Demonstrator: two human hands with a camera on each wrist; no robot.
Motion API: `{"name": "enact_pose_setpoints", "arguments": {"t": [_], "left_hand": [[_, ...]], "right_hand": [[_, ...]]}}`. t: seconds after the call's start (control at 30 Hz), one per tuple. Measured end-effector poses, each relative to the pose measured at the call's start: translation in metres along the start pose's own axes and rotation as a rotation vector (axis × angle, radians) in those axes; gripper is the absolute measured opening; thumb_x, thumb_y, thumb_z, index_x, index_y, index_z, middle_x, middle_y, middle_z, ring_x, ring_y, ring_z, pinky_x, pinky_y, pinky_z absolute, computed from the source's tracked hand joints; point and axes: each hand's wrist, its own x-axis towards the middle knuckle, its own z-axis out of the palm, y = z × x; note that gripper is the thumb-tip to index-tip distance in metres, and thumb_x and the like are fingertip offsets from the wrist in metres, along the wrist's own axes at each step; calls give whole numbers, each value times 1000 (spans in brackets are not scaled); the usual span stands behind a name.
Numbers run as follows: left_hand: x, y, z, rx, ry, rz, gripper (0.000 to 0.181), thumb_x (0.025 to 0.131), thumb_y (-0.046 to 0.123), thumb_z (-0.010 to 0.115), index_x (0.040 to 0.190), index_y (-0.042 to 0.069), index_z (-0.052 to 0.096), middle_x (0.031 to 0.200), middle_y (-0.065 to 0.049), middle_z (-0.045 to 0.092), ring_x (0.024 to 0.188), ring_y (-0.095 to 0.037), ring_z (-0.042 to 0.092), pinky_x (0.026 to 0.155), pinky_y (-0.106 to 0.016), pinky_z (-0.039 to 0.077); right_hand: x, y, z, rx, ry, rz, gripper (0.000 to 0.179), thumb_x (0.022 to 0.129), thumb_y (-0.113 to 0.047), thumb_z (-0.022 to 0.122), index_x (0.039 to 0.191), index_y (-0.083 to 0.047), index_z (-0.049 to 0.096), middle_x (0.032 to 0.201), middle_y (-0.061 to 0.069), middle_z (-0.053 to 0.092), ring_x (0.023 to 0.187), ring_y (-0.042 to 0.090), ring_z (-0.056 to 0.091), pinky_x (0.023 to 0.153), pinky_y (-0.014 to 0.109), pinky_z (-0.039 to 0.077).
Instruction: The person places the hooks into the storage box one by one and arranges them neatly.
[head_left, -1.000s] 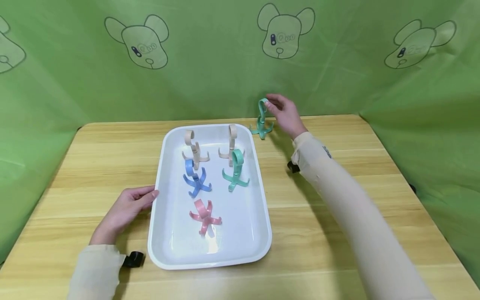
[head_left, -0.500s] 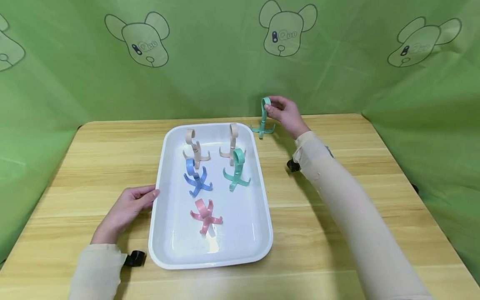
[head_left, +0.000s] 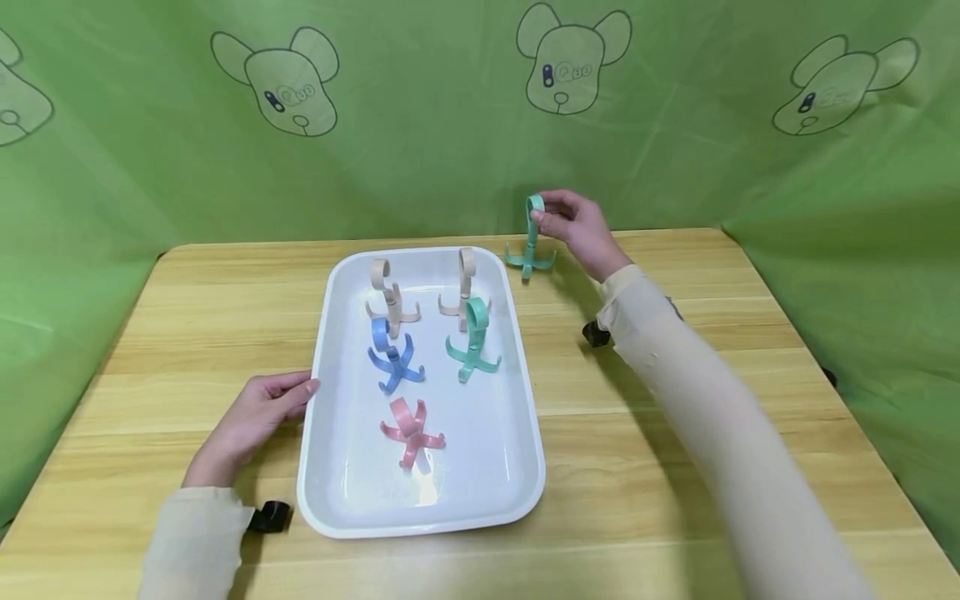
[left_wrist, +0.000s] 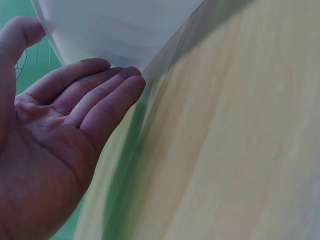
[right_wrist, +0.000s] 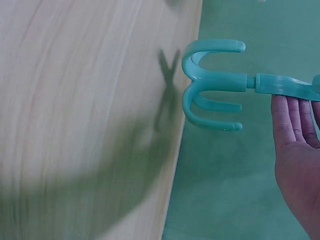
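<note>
right hand: pinches the top loop of a teal plastic four-pronged hook, held just above the wooden worktop beyond the tray's far right corner | left hand: fingers relaxed and straight, touching the white rectangular plastic tray at its left rim

The white rectangular plastic tray sits mid-bench. Inside it stand five four-pronged plastic hooks. The left hand lies at its left rim; a sixth green hook, held by the right hand, hangs beyond its far right corner.
</note>
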Motion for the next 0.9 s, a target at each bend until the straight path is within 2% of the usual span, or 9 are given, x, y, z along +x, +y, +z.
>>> {"name": "enact_pose_setpoints", "arguments": {"t": [0.13,0.37,0.9], "left_hand": [[0,0,0,13,2,-4,51,103,23,56,133,-17,48,129,-32,54,96,-12,67,83,-25,54],[1,-1,0,16,4,-16,53,102,26,56,133,-17,49,130,-32,54,97,-12,67,83,-26,55],[1,0,0,9,-4,-31,55,102,27,56,133,-17,48,129,-32,54,97,-18,68,83,-27,55]], "right_hand": [[-9,-7,-1,-19,-11,-14,49,94,-17,69,136,2,50,120,13,55,108,24,54,100,39,47],[-17,-14,-1,-115,-20,-41,49,92,-25,73,131,-2,55,119,11,59,107,24,56,95,32,48],[-32,-27,-11,-110,-20,-46,47,92,-20,73,130,-1,55,118,10,59,107,23,55,94,30,48]]}}
